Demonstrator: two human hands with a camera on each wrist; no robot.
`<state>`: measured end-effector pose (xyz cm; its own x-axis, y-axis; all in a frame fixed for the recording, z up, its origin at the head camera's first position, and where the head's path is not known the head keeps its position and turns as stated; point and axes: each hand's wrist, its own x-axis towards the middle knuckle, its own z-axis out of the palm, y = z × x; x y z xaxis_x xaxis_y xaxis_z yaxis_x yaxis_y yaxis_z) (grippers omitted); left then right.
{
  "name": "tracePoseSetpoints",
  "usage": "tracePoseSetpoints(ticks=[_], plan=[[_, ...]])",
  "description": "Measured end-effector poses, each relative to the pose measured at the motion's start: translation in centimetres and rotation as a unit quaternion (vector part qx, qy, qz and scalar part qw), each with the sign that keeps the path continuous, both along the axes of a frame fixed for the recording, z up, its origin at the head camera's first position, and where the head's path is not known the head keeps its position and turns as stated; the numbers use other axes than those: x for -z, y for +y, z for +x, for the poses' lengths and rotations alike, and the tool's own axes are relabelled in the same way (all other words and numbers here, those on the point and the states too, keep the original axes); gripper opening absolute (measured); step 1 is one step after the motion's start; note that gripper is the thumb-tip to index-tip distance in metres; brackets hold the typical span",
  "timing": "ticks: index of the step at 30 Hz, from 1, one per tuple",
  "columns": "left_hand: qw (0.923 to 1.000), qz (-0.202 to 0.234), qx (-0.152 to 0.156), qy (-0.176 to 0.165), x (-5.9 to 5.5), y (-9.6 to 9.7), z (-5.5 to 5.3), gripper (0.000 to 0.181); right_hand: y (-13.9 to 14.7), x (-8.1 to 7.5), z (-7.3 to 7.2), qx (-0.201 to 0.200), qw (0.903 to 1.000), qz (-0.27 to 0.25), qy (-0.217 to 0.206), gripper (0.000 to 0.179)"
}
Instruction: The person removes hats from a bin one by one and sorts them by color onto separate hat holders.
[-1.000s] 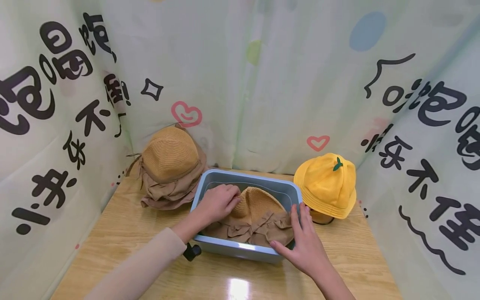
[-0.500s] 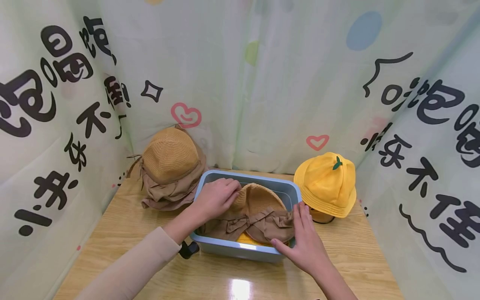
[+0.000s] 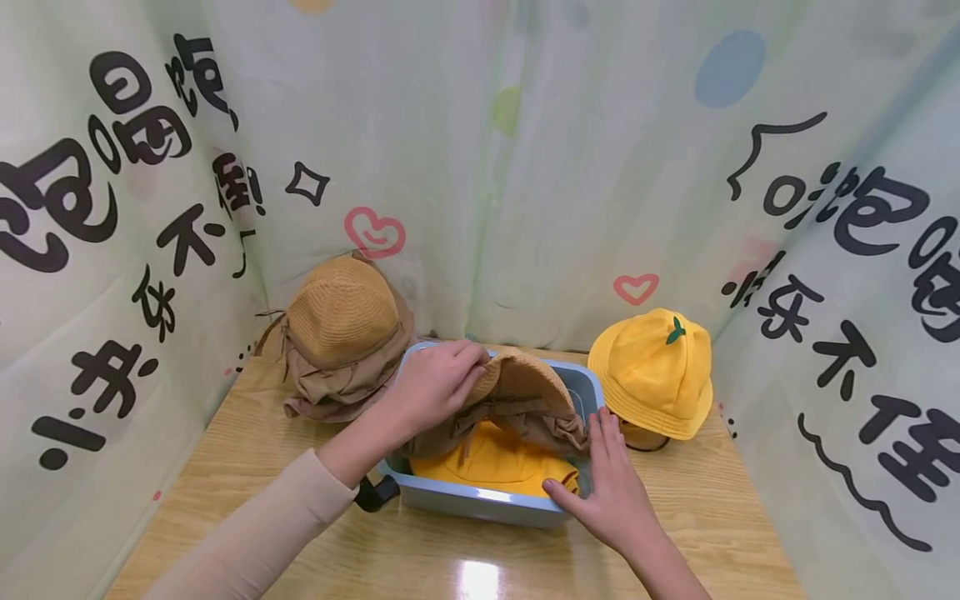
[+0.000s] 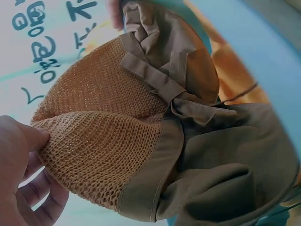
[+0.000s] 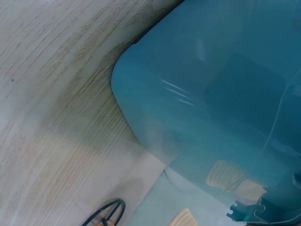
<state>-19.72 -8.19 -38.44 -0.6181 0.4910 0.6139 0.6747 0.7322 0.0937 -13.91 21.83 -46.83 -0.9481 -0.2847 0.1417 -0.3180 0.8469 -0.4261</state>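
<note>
My left hand (image 3: 435,383) pinches the crown of a tan straw hat (image 3: 536,379) with a brown cloth brim and bow. In the left wrist view, the thumb (image 4: 35,137) presses on the top of the woven crown (image 4: 101,146), which is folded inward. The hat is tilted over the blue plastic bin (image 3: 480,495), its brim partly inside. Beneath it a folded yellow cloth hat (image 3: 487,458) lies in the bin. My right hand (image 3: 618,492) rests with straight fingers at the bin's front right corner. The right wrist view shows the bin's outer wall (image 5: 188,94).
Left of the bin stands another tan straw hat (image 3: 341,308) with a brown ruffled brim. A yellow hat (image 3: 652,371) with a green sprout sits at the right. All stand on a wooden table (image 3: 315,542), with printed curtains (image 3: 450,150) behind and on both sides.
The left hand has lifted the straw hat up and back, raising its front brim. The yellow hat under it has come into view. The right hand has stayed at the bin's corner.
</note>
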Motion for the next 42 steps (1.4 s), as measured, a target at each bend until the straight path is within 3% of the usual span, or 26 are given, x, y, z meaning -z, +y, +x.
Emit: tracePoseSetpoints(ticks=[8, 18, 34, 42], plan=[[0.9996, 0.014, 0.019, 0.014, -1.4, 0.1, 0.3, 0.007, 0.0, 0.2, 0.1, 0.003, 1.0, -0.003, 0.001, 0.117], [0.999, 0.019, 0.021, 0.034, -3.5, 0.3, 0.9, 0.008, 0.0, 0.2, 0.0, -0.001, 0.9999, -0.009, 0.011, 0.105], [0.9944, 0.074, 0.006, 0.075, -6.7, -2.3, 0.2, 0.01, 0.2, 0.2, -0.2, -0.001, 0.9997, -0.006, 0.022, 0.107], [0.9907, 0.098, -0.003, 0.095, -7.6, -4.0, 0.0, 0.009, 0.1, 0.2, -0.1, -0.01, 0.9998, 0.006, 0.016, 0.106]])
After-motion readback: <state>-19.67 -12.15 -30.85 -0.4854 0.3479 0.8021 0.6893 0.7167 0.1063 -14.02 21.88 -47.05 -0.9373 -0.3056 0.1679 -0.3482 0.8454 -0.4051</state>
